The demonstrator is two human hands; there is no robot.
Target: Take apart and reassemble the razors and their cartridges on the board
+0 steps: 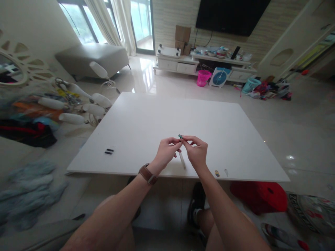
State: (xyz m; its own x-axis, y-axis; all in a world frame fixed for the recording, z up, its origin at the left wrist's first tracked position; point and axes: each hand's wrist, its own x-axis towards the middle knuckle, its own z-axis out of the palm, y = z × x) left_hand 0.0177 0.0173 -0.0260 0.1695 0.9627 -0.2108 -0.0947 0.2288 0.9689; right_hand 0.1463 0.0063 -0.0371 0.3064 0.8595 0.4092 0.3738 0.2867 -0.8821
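My left hand point(166, 151) and my right hand point(196, 150) meet over the near middle of a white table point(146, 125). Both pinch a small dark green object point(180, 136) between thumb and fingertips, held just above the tabletop. A thin white stick-like piece point(182, 160) lies on the table below the hands. A brown watch strap is on my left wrist. Two small black pieces point(109, 151) lie side by side on the table to the left. What the green object is cannot be made out.
Two tiny items point(221, 172) sit near the table's front right edge. A red stool point(259, 196) stands on the floor at right. Clutter and white bottles point(78, 108) lie left of the table. A TV cabinet and pink basket point(203, 77) stand at the back.
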